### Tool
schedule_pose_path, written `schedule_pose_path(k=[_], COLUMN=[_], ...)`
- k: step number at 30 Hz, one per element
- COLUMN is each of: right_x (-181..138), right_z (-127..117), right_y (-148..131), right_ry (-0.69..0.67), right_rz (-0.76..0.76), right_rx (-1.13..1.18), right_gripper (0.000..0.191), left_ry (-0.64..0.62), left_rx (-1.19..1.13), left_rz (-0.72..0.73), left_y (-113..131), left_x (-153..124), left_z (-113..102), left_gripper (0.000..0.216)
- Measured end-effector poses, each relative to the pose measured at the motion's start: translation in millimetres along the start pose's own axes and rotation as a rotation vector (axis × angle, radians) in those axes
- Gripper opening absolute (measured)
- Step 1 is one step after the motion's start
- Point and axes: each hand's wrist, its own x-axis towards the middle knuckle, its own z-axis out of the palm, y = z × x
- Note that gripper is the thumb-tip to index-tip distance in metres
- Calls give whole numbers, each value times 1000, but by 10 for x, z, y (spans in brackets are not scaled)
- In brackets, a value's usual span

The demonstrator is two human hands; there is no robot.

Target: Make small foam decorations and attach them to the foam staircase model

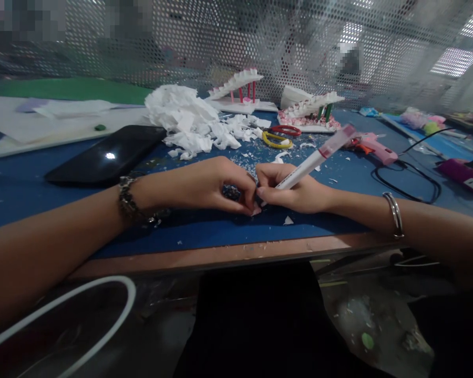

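The person's right hand (295,190) has its fingers clamped on a pen (305,169), just above the worktop (220,236) near its front edge. The pen has a slim white barrel with small dark print along it, a reddish band and a see-through pinkish upper end, slightly blurred; it leans up and to the right, its lower tip hidden. The left hand (205,184) nearly meets the right, thumb and fingers together at the tips; whether they pinch anything is unclear.

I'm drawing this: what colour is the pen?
Best in head view: the pen is white, one end reddish.
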Motion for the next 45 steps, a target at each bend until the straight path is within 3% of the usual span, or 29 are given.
schedule_pose_path(k=[2, 6, 16, 27, 45], right_x=[0, 1, -3, -6, -8], right_z=[-5, 0, -6, 13, 22], right_y=[1, -3, -17, -20, -51], right_ry=[-33, 55, -24, 17, -67], right_rz=[15, 31, 35, 1, -32], right_rx=[9, 7, 2, 15, 30], right_gripper=[23, 22, 21, 22, 22], left_ry=[4, 3, 6, 20, 20], left_rx=[4, 5, 38, 17, 42], left_rz=[7, 9, 31, 33, 19], left_y=[0, 1, 22, 1, 25], left_x=[1, -3, -22, -11, -18], left_z=[2, -1, -13, -11, -5], left_gripper=[7, 9, 8, 8, 6])
